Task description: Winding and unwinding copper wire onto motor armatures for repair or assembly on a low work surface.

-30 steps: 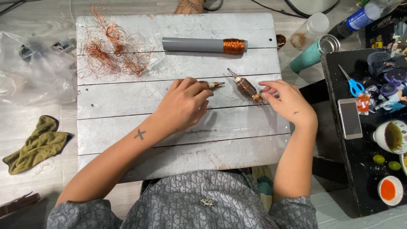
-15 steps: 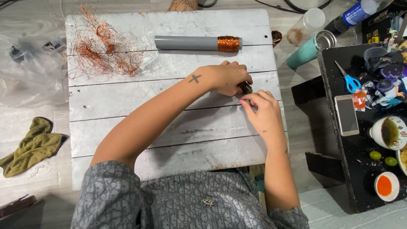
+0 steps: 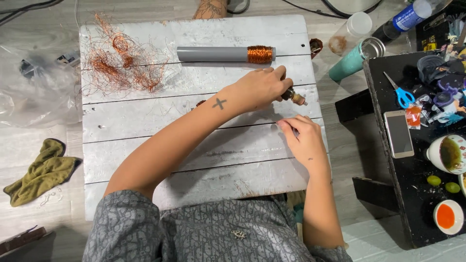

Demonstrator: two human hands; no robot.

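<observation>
Small spool [image 3: 294, 96] gripped in left hand [image 3: 259, 87] over board [image 3: 145, 150]. Right hand [image 3: 300, 138] pinched narrow, possibly on fine wire; unclear.

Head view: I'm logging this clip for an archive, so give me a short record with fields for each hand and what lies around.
left hand: closed around a small wire-wound spool
right hand: on the white plank table, fingertips pinched, below the spool
behind hands: grey tube with copper winding
far left of table: tangle of copper wire
floor, left: green cloth
</observation>
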